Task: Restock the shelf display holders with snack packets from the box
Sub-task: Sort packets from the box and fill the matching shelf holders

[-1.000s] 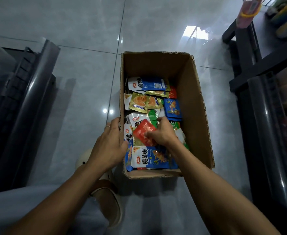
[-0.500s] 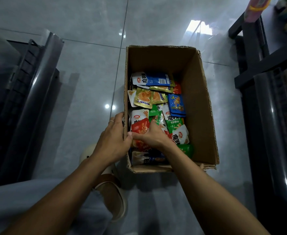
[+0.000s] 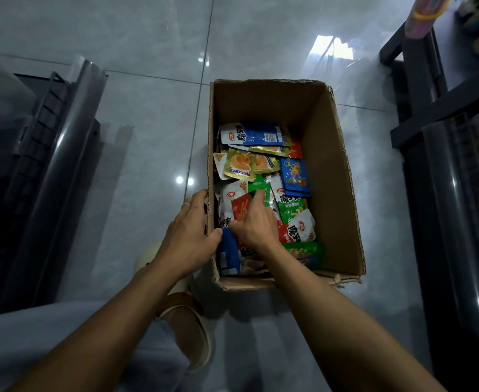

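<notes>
1. The cardboard box (image 3: 334, 176) sits on the floor, holding mixed snack packets (image 3: 263, 165)
2. Left hand (image 3: 188, 236) grasps its near-left wall
3. Right hand (image 3: 256, 224) pinches a red packet (image 3: 240, 206) inside

Floor (image 3: 147, 114): glossy grey tiles with thin grout lines.
Light: bright window glare (image 3: 333, 48) reflected on tiles.
Furniture: dark metal shelf racks left (image 3: 49, 165) and right (image 3: 453, 193).

Scene dim overall, cool cast. Window glare on glossy floor tiles (image 3: 333, 49) at upper right; two small lamp reflections left of cardboard box (image 3: 342, 193). Soft shadow beneath box's near edge. Shelf racks (image 3: 63, 171) dark, underexposed. Wide-angle bending at edges; corners blurred, top-right items out of focus.
</notes>
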### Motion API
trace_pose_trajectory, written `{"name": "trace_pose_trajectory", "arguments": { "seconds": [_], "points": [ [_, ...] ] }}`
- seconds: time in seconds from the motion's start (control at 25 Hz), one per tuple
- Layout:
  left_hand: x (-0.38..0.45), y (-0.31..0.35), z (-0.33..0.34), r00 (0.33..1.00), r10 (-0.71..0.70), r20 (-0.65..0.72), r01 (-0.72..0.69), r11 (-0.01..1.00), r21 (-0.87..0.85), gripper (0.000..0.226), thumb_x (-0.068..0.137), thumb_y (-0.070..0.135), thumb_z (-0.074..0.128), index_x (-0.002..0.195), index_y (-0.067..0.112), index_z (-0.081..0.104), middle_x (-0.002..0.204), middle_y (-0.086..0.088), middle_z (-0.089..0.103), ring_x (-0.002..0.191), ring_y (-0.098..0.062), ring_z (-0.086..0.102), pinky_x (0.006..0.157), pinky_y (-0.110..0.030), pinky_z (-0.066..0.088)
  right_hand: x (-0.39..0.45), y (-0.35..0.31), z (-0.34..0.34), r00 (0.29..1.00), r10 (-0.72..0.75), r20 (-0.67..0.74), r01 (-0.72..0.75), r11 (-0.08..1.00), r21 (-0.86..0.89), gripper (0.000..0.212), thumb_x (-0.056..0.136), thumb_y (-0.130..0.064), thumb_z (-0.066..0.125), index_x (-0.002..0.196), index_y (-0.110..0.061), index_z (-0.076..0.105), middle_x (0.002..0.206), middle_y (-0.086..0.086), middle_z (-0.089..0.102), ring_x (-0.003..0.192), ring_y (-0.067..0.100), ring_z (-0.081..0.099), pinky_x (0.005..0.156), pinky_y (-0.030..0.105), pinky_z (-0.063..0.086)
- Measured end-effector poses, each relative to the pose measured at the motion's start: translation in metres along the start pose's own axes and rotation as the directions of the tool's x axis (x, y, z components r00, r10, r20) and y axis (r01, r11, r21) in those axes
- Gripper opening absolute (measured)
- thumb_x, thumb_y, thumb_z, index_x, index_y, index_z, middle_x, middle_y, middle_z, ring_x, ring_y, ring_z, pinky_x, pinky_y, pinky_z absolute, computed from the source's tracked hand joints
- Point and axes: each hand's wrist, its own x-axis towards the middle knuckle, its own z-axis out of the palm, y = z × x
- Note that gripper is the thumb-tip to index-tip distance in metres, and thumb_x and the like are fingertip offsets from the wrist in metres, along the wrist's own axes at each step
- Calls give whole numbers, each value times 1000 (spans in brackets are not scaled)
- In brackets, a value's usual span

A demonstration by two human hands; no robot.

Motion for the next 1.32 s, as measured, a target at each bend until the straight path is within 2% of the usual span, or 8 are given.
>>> {"name": "trace_pose_trajectory", "arguments": {
  "seconds": [0.24, 0.4, 0.6, 0.72, 0.84, 0.96, 1.12, 1.32],
  "points": [
    [3, -3, 4, 1000, 7, -20, -7, 1000, 20, 71, 89, 19, 67, 147, 21, 27, 143, -4, 43, 122, -21, 50, 86, -30, 46, -1, 36, -60, 990, 139, -18, -131, 965, 227, 22, 73, -23, 80, 87, -15, 64, 85, 4, 72, 76, 19, 71, 75, 44, 61],
    [3, 1, 6, 1000, -19, -6, 20, 997, 81, 70, 89, 27, 67, 147, 20, 28, 142, -7, 43, 123, -25, 49, 91, -39, 49, -23, 39, -105, 998, 46, 31, -54, 918, 394, 17, 81, -15, 77, 90, -16, 63, 87, 4, 73, 73, 14, 73, 69, 33, 61],
    [-4, 39, 1, 925, 204, -320, -177, 978, 111, 57, 90, 38, 64, 137, 14, 43, 134, -7, 42, 122, -21, 44, 85, -29, 42, -60, 31, -143, 999, -44, -9, 43, 883, 468, 11, 84, -14, 74, 88, -15, 64, 80, 5, 74, 66, 16, 74, 55, 24, 58],
    [-8, 68, 6, 987, 51, -154, -69, 990, -119, 48, 86, 50, 65, 122, 21, 51, 123, 2, 52, 110, -14, 55, 82, -28, 48, -74, 25, -159, 998, -68, -15, 65, 816, 575, 13, 83, -12, 74, 91, -12, 63, 81, 9, 75, 66, 21, 74, 56, 26, 58],
    [-10, 88, 3, 931, -33, 365, 311, 595, -741, 52, 73, 48, 78, 110, 15, 62, 112, -6, 71, 97, -22, 71, 85, -37, 57, -87, 20, -171, 982, -155, 109, 64, 814, 578, 20, 83, -15, 73, 99, -10, 61, 82, 8, 74, 72, 25, 74, 62, 29, 59],
    [-10, 100, 7, 922, 13, 387, 368, 279, -887, 44, 82, 22, 73, 124, 14, 61, 114, -17, 71, 102, -36, 69, 88, -54, 55, -97, 15, -168, 977, -180, 110, 89, 825, 558, 18, 86, -19, 71, 100, -15, 60, 82, 3, 74, 74, 19, 74, 64, 26, 58],
    [-11, 124, 11, 961, -55, 272, 277, 132, -952, 40, 84, 5, 70, 121, 16, 63, 111, -16, 72, 98, -37, 70, 83, -54, 57, -108, 14, -167, 987, -140, -83, 160, 761, 629, 21, 85, -20, 73, 101, -14, 61, 83, 0, 73, 72, 13, 73, 59, 20, 55],
    [-18, 153, 16, 963, -46, 265, 268, 225, -937, 30, 82, 0, 70, 108, 13, 64, 103, -15, 74, 91, -35, 72, 77, -50, 59, -127, 35, -198, 963, 9, -268, 188, 689, 700, 12, 88, -21, 70, 96, -19, 61, 87, 5, 74, 75, 19, 74, 67, 32, 60]
  ]
}}
